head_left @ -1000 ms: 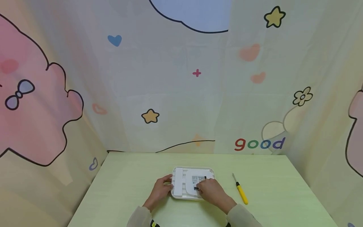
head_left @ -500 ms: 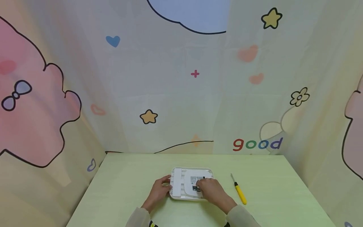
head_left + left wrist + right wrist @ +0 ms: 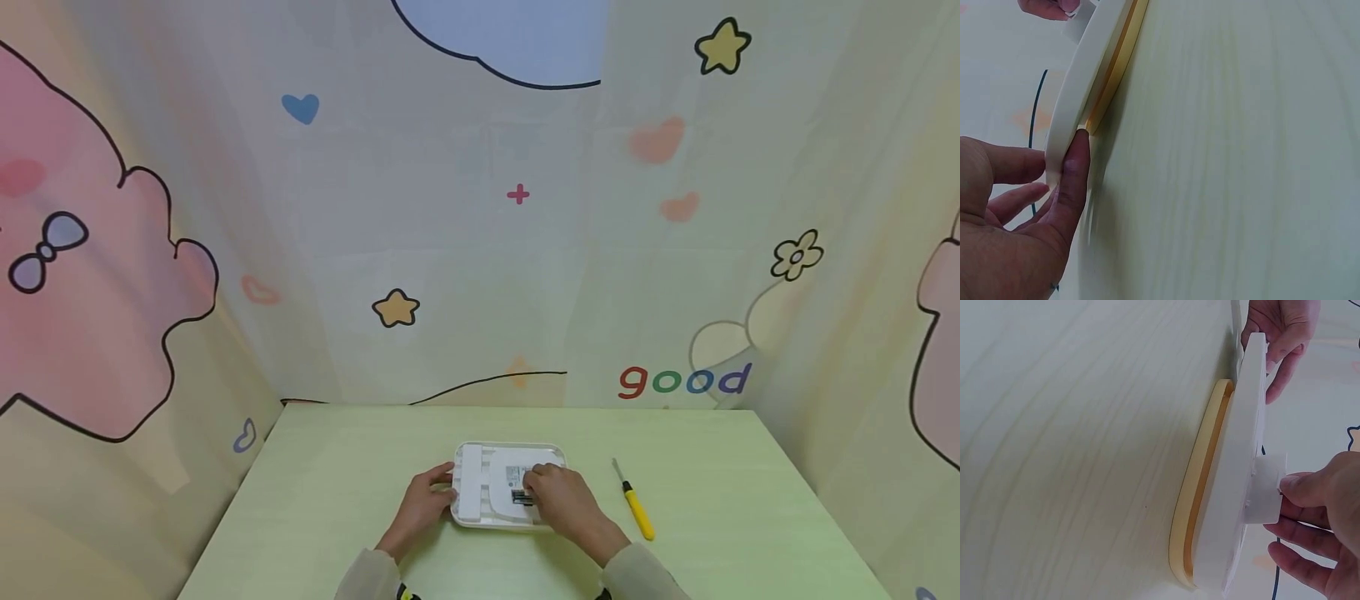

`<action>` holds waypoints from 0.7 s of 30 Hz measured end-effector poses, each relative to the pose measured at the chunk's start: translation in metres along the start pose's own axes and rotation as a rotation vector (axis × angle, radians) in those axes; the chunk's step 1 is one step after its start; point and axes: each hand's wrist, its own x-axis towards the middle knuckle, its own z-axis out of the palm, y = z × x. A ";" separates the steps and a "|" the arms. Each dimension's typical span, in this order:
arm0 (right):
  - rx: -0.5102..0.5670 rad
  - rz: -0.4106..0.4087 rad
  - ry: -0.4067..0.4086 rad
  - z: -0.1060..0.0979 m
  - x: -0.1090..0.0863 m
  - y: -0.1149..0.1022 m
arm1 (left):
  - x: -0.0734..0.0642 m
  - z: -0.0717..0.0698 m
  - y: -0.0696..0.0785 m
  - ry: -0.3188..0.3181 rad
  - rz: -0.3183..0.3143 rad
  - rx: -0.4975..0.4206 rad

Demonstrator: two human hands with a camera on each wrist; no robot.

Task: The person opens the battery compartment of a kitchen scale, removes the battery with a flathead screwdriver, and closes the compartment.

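A white rounded rectangular device (image 3: 472, 483) lies on the table with a printed label (image 3: 514, 473) facing up. My left hand (image 3: 423, 507) grips its left edge, thumb below the rim and fingers above in the left wrist view. At the raised white block (image 3: 1264, 495) on the device, my right hand (image 3: 566, 500) has its thumb and fingertips touching the surface. Just left of those fingers shows a dark slot (image 3: 519, 497), which looks like a battery compartment. Whether anything is pinched between the right fingertips is hidden. Under the device runs a yellowish rim (image 3: 1192, 506).
A screwdriver (image 3: 637, 510) with a yellow handle lies on the table (image 3: 705, 467) to the right of the device. Behind the table hangs a printed cloth (image 3: 465, 250).
My right hand has shifted slightly right, uncovering more of the dark slot. The left hand and the device stay in place. Small overall shifts come from the head camera.
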 end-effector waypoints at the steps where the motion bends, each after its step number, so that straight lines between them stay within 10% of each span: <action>1: -0.004 -0.002 0.008 0.000 0.000 0.000 | 0.000 0.000 0.000 0.003 -0.004 0.003; 21: -0.003 0.059 0.021 -0.011 -0.005 0.006 | 0.001 0.000 -0.002 0.009 0.005 -0.032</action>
